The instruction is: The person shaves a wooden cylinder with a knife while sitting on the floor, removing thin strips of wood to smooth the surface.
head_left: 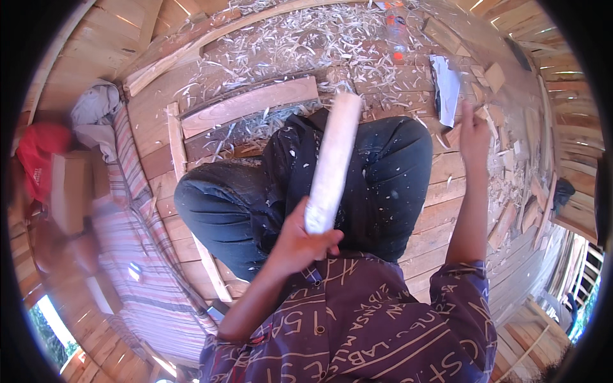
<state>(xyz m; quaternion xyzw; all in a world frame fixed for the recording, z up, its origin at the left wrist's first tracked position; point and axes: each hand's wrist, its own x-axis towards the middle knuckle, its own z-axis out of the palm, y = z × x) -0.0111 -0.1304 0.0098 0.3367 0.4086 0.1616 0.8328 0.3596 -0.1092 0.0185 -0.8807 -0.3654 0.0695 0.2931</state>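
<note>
Sitting cross-legged on the board floor (440, 204), the person in the printed shirt (364, 313) grips a thick, pale round stick (335, 159) in the left hand (305, 241). From where I stand, that arm is bent sharply at the elbow, its forearm slanting forward and inward until the hand is in front of the belly. The fingers are closed about the stick's near end, mostly hidden by it, with the thumb showing just below that end. The stick rises over the lap, its far end away from the body and leaning a little to the person's right, above the dark trousers (220, 198).

Stretched out well to the right side, the right hand (474, 137) is apart from the stick, the forearm reaching almost straight forward from the short sleeve (463, 287). One finger points forward, but the hand is blurred, and I can't tell how wide or narrow the other fingers are. Near it lies a white sheet (447, 89). Beyond the knees, wood shavings (281, 38) litter the floor around a plank (252, 105) and a clear bottle (396, 30).
</note>
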